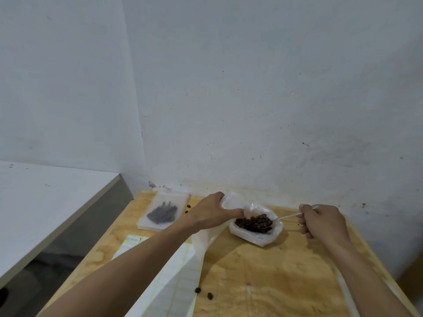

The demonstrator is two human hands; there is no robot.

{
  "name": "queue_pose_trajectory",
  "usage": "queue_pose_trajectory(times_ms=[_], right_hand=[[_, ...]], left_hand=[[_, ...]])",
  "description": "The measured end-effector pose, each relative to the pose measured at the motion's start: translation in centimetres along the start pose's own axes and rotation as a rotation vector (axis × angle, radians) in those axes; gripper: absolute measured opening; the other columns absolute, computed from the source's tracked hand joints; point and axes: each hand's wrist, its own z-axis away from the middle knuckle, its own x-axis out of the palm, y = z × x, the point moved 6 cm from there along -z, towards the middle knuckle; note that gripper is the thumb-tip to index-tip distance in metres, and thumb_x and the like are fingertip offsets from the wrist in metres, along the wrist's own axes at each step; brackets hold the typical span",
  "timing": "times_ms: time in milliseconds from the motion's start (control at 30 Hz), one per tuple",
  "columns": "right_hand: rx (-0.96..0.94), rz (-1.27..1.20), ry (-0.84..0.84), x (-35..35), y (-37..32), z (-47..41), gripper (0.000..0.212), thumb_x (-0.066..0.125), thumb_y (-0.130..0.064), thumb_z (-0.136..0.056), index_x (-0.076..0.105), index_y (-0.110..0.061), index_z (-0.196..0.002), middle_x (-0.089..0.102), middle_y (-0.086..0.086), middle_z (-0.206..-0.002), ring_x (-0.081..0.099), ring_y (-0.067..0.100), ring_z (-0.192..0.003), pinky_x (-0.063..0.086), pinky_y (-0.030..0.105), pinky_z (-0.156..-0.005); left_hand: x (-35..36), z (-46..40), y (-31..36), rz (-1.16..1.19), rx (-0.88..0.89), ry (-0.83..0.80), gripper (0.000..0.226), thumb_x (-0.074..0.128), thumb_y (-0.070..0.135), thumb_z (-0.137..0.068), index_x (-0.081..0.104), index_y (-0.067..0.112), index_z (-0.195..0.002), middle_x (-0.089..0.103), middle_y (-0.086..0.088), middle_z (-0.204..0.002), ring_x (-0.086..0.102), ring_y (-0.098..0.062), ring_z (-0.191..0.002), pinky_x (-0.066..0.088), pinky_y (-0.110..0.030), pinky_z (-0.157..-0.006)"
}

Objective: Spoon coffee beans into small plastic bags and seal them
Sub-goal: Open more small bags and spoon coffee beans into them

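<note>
Coffee beans [254, 221] heaped in open bag [256, 234] at far side of wooden table [263, 282]. Head view: right hand [320, 221] curled round spoon [286, 216], bowl buried in beans; left hand [211, 212] pinching empty small bag [203, 243]. Scooping step, by the look. Next: lift level, tip into held bag's mouth.

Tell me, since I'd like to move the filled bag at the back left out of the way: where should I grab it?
Take the filled bag by its far top strip, near the wall. It lies flat, the beans are heaped in its middle, and that strip looks empty. Come from its left side, since the left hand is busy just to its right.
</note>
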Motion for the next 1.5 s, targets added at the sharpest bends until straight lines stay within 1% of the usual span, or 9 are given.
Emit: queue_pose_trajectory(times_ms=[300, 500, 733, 933, 1100, 1233, 1333, 1400, 1500], right_hand=[[0.082, -0.122, -0.046, 0.5, -0.5, -0.5, 0.031, 0.064, -0.018, -0.093, 0.071, -0.002, -0.067, 0.066, 0.001, -0.048, 0.060, 0.015, -0.037, 0.049, 0.029, -0.046], [-0.019, -0.180, -0.073, 1.0, -5.1, -0.7, 0.029, 0.065, -0.023, -0.090, 0.074, -0.002, -0.073, 0.069, 0.001, -0.053, 0.061, 0.015, -0.041, 0.049, 0.027, -0.043], [-0.178, -0.177, -0.150, 4.0, -8.1, 1.8, 0.033, 0.062, -0.028, -0.098, 0.074, -0.005, -0.077, 0.072, -0.002, -0.061, 0.064, 0.011, -0.045, 0.047, 0.020, -0.042], [-0.344, -0.195, -0.150, 5.5, -10.4, 4.1, 0.034, 0.059, -0.034, -0.103, 0.072, -0.011, -0.081, 0.073, -0.006, -0.069, 0.065, 0.011, -0.048, 0.049, 0.025, -0.050], [-0.485, -0.135, -0.074, 5.3, -11.1, 5.1, 0.036, 0.057, -0.040, -0.103, 0.067, -0.018, -0.076, 0.071, -0.009, -0.071, 0.066, 0.010, -0.049, 0.051, 0.028, -0.054], [-0.545, -0.093, 0.066, 3.4, -10.9, 4.8, 0.039, 0.056, -0.038, -0.103, 0.065, -0.019, -0.070, 0.069, -0.011, -0.065, 0.064, 0.008, -0.047, 0.046, 0.013, -0.052], [-0.553, 0.110, 0.159, 1.6, -10.2, 3.9, 0.045, 0.055, -0.032, -0.103, 0.060, -0.016, -0.061, 0.061, 0.002, -0.049, 0.062, 0.020, -0.050, 0.050, 0.036, -0.054], [-0.547, 0.262, 0.211, 0.7, -9.5, 3.7, 0.047, 0.056, -0.028, -0.101, 0.051, -0.018, -0.056, 0.054, 0.001, -0.045, 0.055, 0.025, -0.048, 0.039, 0.033, -0.046], [-0.508, 0.436, 0.228, 0.5, -7.9, 3.9, 0.038, 0.056, -0.026, -0.098, 0.057, -0.014, -0.062, 0.057, 0.005, -0.052, 0.057, 0.034, -0.054, 0.038, 0.031, -0.050]], left_hand=[[-1.6, 0.7, -1.5, -0.062, 0.085, 0.013, 0.111, 0.076, 0.075, -0.067, 0.034, 0.021, -0.155, 0.045, 0.002, -0.155, 0.045, -0.017, -0.138, 0.036, -0.026, -0.093], [-2.0, 1.1, -1.3, -0.035, 0.086, 0.020, 0.079, 0.082, 0.064, -0.068, 0.047, 0.037, -0.133, 0.055, 0.033, -0.108, 0.056, 0.002, -0.106, 0.038, -0.007, -0.073], [-3.3, 0.9, -2.1, 0.117, 0.070, 0.056, 0.119, 0.077, 0.078, -0.060, 0.035, 0.019, -0.155, 0.041, 0.002, -0.158, 0.040, -0.007, -0.122, 0.033, -0.027, -0.094], [-5.5, 1.2, -3.2, 0.138, -0.012, 0.108, 0.083, 0.081, 0.071, -0.064, 0.058, 0.013, -0.118, 0.052, 0.013, -0.091, 0.048, -0.003, -0.076, 0.034, -0.020, -0.062], [-5.9, 1.3, -3.9, 0.175, -0.028, 0.125, 0.050, 0.084, 0.064, -0.067, 0.054, 0.033, -0.093, 0.057, 0.014, -0.085, 0.057, 0.004, -0.064, 0.040, -0.011, -0.050], [-5.6, 1.5, -3.7, 0.164, -0.034, 0.119, 0.054, 0.081, 0.068, -0.067, 0.051, 0.038, -0.101, 0.057, 0.024, -0.098, 0.056, 0.004, -0.086, 0.040, -0.015, -0.062], [-4.6, 1.0, -3.0, 0.184, -0.021, 0.072, 0.053, 0.081, 0.070, -0.065, 0.059, 0.036, -0.098, 0.065, 0.018, -0.098, 0.062, -0.001, -0.088, 0.045, -0.020, -0.068], [-3.4, 0.6, -2.6, 0.168, -0.027, 0.013, 0.077, 0.079, 0.076, -0.060, 0.062, 0.029, -0.119, 0.066, 0.011, -0.121, 0.062, -0.012, -0.109, 0.048, -0.026, -0.086], [-0.8, 0.1, -2.0, 0.146, -0.077, -0.144, 0.126, 0.078, 0.079, -0.056, 0.031, 0.020, -0.158, 0.035, 0.001, -0.163, 0.037, -0.024, -0.146, 0.032, -0.031, -0.102]])
